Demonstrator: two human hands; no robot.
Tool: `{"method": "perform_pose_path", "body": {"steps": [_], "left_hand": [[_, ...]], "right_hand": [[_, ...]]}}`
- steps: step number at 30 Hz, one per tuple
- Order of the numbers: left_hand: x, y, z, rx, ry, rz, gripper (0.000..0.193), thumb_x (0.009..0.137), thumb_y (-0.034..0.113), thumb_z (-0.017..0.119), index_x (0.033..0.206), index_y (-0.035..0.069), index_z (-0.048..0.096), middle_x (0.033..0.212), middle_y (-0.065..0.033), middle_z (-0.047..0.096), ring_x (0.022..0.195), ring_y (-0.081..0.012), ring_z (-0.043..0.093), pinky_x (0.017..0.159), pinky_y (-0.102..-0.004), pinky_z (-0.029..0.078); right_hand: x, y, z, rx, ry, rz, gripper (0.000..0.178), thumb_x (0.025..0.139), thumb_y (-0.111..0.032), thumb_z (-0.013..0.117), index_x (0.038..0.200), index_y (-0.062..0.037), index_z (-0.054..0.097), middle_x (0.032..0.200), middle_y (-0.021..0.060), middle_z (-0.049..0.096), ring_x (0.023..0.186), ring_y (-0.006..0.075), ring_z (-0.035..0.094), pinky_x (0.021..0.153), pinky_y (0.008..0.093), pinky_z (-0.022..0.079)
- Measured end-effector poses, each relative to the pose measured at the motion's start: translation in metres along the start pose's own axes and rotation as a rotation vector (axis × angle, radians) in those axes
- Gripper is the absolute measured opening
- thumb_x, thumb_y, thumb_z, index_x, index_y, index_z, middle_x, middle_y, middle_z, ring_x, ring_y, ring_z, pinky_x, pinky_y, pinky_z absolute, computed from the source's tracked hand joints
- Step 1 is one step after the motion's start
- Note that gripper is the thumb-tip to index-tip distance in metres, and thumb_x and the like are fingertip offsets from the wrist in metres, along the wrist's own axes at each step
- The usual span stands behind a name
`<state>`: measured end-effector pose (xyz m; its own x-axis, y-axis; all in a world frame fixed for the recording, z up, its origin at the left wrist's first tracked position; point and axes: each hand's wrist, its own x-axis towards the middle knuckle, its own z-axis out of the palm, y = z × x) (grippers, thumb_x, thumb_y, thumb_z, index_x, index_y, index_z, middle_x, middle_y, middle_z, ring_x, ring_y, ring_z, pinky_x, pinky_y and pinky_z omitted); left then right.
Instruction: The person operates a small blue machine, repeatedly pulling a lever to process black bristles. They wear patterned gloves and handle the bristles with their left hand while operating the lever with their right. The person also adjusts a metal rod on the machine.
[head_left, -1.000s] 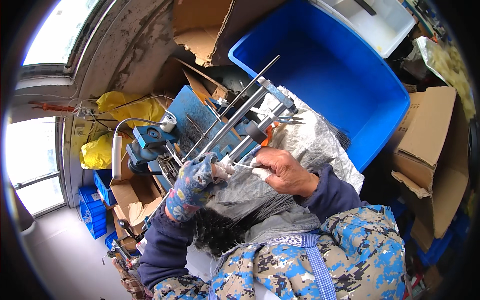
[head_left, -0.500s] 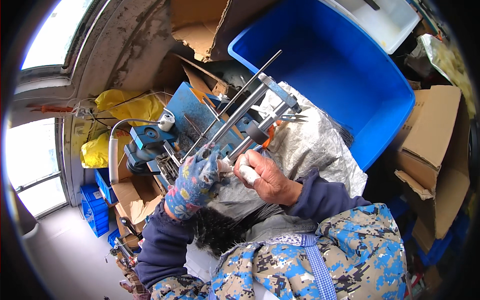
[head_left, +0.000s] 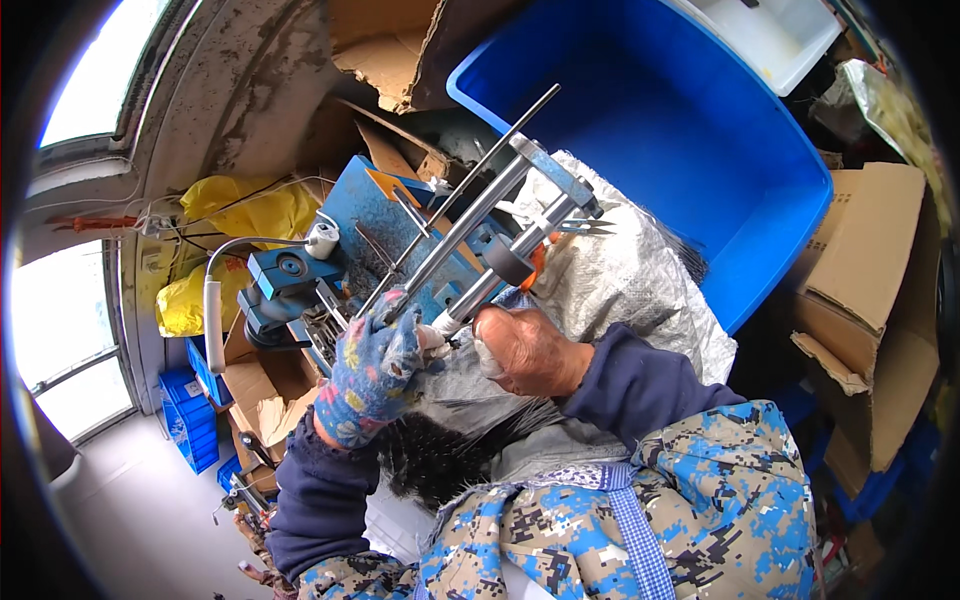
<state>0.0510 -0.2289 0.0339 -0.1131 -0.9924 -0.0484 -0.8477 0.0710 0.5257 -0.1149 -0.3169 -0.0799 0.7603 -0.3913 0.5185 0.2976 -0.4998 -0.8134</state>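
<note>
My left hand (head_left: 378, 368), in a worn blue flowered glove with bare fingertips, is closed by the lower end of the metal rods (head_left: 447, 250) of a blue bench machine (head_left: 345, 215). What its fingers pinch is too small to make out. Just right of it, my right hand (head_left: 532, 350) is bare, with white tape on its thumb. Its fingers are curled in beside the lower rod end, and their tips are hidden. A dark round collar (head_left: 510, 260) sits on the nearer rod. Below the hands, thin dark wire-like strands (head_left: 515, 425) lie across my lap.
A big blue bin (head_left: 800, 215) stands at the far right, with a white woven sack (head_left: 630, 270) in front. Orange-handled pliers (head_left: 585, 227) rest on the sack. A white lamp arm (head_left: 213, 325) rises at left. Cardboard boxes (head_left: 865, 280) flank the right side.
My right hand has rolled over, so its back now faces up and its fingers are tucked underneath. My left hand has shifted slightly left. The whole view has moved a little.
</note>
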Motion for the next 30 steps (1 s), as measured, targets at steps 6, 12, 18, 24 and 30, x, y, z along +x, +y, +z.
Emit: {"method": "perform_pose_path", "body": {"steps": [6, 12, 18, 24, 30], "left_hand": [[0.0052, 0.0046, -0.0025, 0.045, 0.044, 0.006, 0.025, 0.064, -0.005, 0.071, 0.084, 0.006, 0.06, 0.067, -0.0035, 0.057, 0.056, -0.0178, 0.057, 0.058, -0.0293, 0.047], [0.0053, 0.0038, -0.0035, 0.08, 0.046, 0.031, 0.027, 0.064, -0.004, 0.072, 0.085, 0.008, 0.06, 0.065, -0.0024, 0.057, 0.055, -0.0191, 0.057, 0.057, -0.0303, 0.047], [0.002, 0.0022, -0.0031, 0.082, 0.055, 0.015, 0.029, 0.064, -0.004, 0.072, 0.087, 0.009, 0.059, 0.065, -0.0018, 0.057, 0.055, -0.0182, 0.058, 0.058, -0.0299, 0.047], [0.0005, -0.0013, -0.0034, 0.119, 0.043, 0.042, 0.032, 0.062, -0.003, 0.073, 0.088, 0.009, 0.058, 0.066, -0.0018, 0.059, 0.056, -0.0183, 0.059, 0.06, -0.0304, 0.048], [0.0024, 0.0008, -0.0043, 0.141, 0.057, 0.066, 0.035, 0.059, -0.004, 0.073, 0.089, 0.009, 0.058, 0.069, -0.0027, 0.06, 0.057, -0.0202, 0.059, 0.06, -0.032, 0.049]], "right_hand": [[0.0017, -0.0008, -0.0017, -0.022, 0.013, 0.01, 0.033, 0.058, 0.001, 0.063, 0.083, -0.0029, 0.041, 0.07, 0.0131, 0.047, 0.06, 0.032, 0.056, 0.048, 0.0387, 0.046], [0.002, -0.001, -0.0024, -0.075, 0.018, 0.023, 0.03, 0.059, 0.001, 0.062, 0.08, -0.0036, 0.041, 0.067, 0.0126, 0.046, 0.057, 0.0323, 0.056, 0.047, 0.0396, 0.045], [0.0027, 0.0008, -0.0022, -0.085, 0.023, 0.018, 0.028, 0.06, 0.0, 0.061, 0.08, -0.0037, 0.041, 0.066, 0.0126, 0.047, 0.057, 0.0325, 0.056, 0.047, 0.0397, 0.045], [0.0022, 0.0017, -0.0029, -0.1, 0.01, 0.03, 0.027, 0.06, 0.0, 0.06, 0.079, -0.0038, 0.041, 0.068, 0.0133, 0.049, 0.057, 0.0324, 0.057, 0.048, 0.0398, 0.045], [0.0037, 0.0012, -0.0047, -0.113, 0.017, 0.026, 0.025, 0.061, 0.001, 0.059, 0.078, -0.0039, 0.041, 0.068, 0.014, 0.05, 0.057, 0.0322, 0.057, 0.048, 0.0403, 0.046]]}}
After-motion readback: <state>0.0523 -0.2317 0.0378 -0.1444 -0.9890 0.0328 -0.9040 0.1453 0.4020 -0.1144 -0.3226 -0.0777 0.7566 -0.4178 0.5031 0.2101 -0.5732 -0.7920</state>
